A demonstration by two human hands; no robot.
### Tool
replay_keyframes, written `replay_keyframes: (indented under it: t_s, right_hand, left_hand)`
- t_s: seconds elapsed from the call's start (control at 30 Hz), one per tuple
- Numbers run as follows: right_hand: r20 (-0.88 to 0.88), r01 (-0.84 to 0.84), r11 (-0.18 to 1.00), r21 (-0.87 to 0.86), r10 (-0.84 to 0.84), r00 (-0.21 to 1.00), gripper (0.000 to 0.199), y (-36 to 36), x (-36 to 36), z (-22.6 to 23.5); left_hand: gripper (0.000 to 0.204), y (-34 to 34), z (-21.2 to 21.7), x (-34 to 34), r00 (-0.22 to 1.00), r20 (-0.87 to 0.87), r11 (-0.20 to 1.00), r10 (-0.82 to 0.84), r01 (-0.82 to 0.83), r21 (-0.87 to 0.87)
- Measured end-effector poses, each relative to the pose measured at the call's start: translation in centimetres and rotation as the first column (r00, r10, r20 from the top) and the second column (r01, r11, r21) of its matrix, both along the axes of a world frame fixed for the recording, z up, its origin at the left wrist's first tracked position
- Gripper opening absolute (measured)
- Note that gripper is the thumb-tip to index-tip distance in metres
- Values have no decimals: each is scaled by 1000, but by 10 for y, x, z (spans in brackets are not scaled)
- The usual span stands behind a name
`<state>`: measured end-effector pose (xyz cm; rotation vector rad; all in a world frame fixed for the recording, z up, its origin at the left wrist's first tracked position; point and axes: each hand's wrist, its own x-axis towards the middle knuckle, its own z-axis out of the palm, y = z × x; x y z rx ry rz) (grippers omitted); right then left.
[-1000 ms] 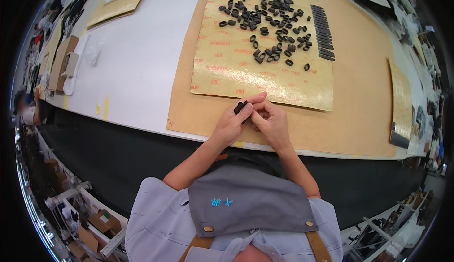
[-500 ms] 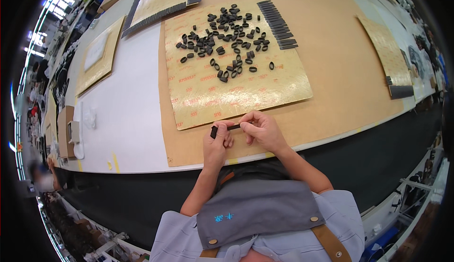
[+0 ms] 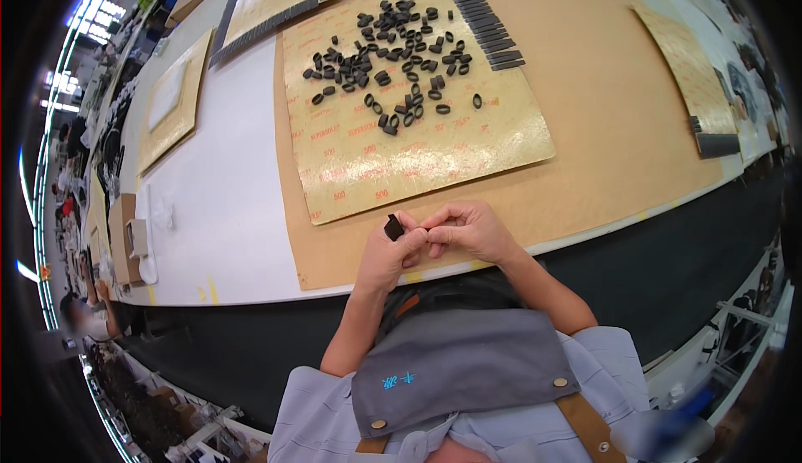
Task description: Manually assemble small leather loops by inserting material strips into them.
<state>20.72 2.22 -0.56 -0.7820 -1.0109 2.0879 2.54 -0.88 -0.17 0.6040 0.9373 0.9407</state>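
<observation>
Head view: black piece (image 3: 393, 228) in the left hand (image 3: 386, 256), black loops (image 3: 382, 78) beyond

Leftmost on the table (image 3: 209, 246) lie two boards: one carrying a white sheet (image 3: 170, 94), one edged with dark strips (image 3: 267, 35). Next comes the left hand, closed around one black piece. Its visible end juts up from the grip, long axis pointing away from the person with a slight lean left; this hand is the nearer one. Beyond both hands, one tan board (image 3: 434, 166) bears black loops, dozens of them (they overlap too much for an exact count). The right hand (image 3: 474, 233) is pinched together against the left; whether it grips the same piece, I cannot tell. Along the tan board's right edge lie roughly fifteen flat strips (image 3: 486, 27), then one last board (image 3: 677, 54).
</observation>
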Motion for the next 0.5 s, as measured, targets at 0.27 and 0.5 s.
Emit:
replay_keyframes:
  t_s: [0.27,0.5]
  right_hand:
    - [92,39,999,-21,-36,995,12,2,-1,-2]
    - [166,-62,994,-86,75,983,13,6,1,5]
  left_hand:
    - [17,8,13,-1,964,-264,998,-27,42,52]
    - [16,11,16,-19,884,-415,968,-216,248,25]
